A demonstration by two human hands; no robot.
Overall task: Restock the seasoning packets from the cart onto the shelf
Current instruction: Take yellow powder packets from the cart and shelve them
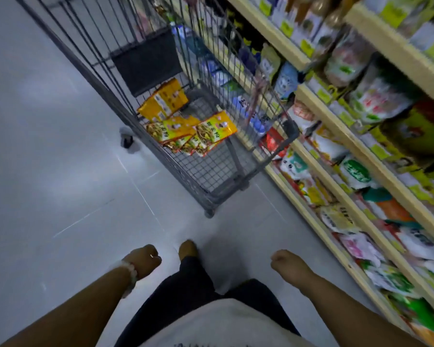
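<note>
Beside shelf: cart holding seasoning packets; both hands clenched, empty.

At three o'clock the shelf smears with motion blur, so we cannot read its labels. Print on the seasoning packets is too small. The cart is cut off at twelve o'clock.
</note>
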